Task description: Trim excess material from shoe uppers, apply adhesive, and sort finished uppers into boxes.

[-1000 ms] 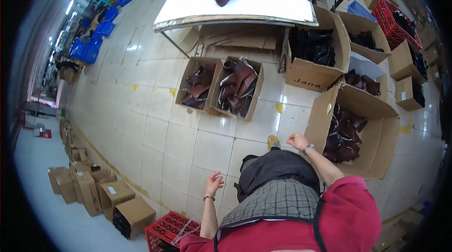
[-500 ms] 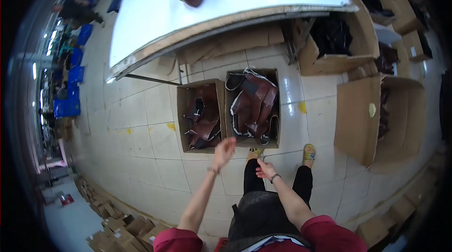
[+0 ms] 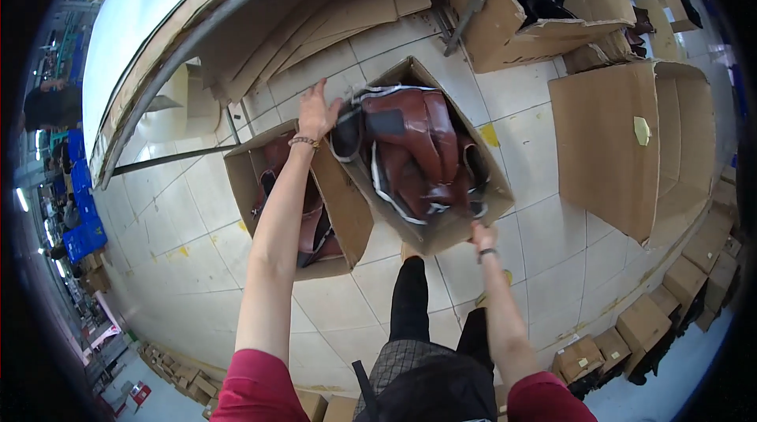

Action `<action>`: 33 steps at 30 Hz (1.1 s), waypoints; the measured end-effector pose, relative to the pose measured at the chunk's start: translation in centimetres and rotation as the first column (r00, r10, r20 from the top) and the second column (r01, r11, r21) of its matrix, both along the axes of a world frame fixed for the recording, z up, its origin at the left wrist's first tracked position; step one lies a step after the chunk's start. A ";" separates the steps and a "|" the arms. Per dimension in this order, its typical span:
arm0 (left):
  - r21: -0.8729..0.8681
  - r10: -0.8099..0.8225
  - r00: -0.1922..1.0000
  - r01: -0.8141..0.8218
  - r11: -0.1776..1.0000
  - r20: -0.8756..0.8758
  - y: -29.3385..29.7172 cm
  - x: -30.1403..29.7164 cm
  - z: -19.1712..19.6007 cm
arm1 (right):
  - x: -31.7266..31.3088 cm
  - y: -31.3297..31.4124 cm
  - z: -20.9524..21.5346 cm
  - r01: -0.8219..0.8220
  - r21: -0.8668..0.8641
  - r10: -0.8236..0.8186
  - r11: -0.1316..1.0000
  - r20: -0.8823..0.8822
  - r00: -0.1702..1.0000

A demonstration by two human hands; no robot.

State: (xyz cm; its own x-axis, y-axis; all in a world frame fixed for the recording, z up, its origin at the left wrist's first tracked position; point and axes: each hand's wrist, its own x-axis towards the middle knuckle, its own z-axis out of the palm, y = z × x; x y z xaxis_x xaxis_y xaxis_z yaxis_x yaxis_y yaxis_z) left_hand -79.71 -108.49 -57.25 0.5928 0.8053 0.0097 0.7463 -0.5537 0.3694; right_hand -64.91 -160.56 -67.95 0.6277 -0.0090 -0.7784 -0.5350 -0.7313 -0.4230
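Note:
An open cardboard box (image 3: pixel 493 174) is tilted at an angle on the floor in front of me. It is filled with brown leather boot uppers (image 3: pixel 418 138) with white edges. My right hand (image 3: pixel 483 238) grips this box at its near right corner. By the far left corner, my left hand (image 3: pixel 317 112) has its fingers spread and holds nothing; whether it touches the cardboard is unclear. A second cardboard box (image 3: pixel 347 213) stands to the left under my left forearm, with more brown leather pieces (image 3: pixel 315 229) inside.
A white-topped table (image 3: pixel 150 24) is at the far left, with flattened cardboard (image 3: pixel 315 24) beneath it. At the far right stands a large box of black pieces (image 3: pixel 481 36). Another large open box (image 3: pixel 607 146) is on the right. Small cartons (image 3: pixel 639 319) line the lower right.
I have come closer to the boxes. My right hand has taken hold of the right box, which has turned and shifted from the left one. My left hand has reached forward.

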 end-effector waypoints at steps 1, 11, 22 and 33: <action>0.103 -0.091 0.996 0.091 0.990 -0.013 0.2 0.8 -2.1 | 3.0 -0.1 0.1 -0.108 0.010 0.105 0.994 0.138 0.985; 0.068 -0.263 0.951 0.277 0.959 -0.161 -14.7 -0.2 -2.5 | 11.7 -6.4 4.4 -0.511 -0.260 0.572 0.820 0.324 0.753; -0.442 -0.378 0.925 0.358 0.822 0.046 -42.6 -1.1 39.2 | 15.7 -39.1 44.7 -0.515 -0.332 0.612 0.790 0.378 0.695; -0.358 -0.463 0.873 0.486 0.797 0.154 -66.9 8.4 59.1 | 15.2 -65.3 68.1 -0.325 -0.084 0.317 0.942 0.536 0.783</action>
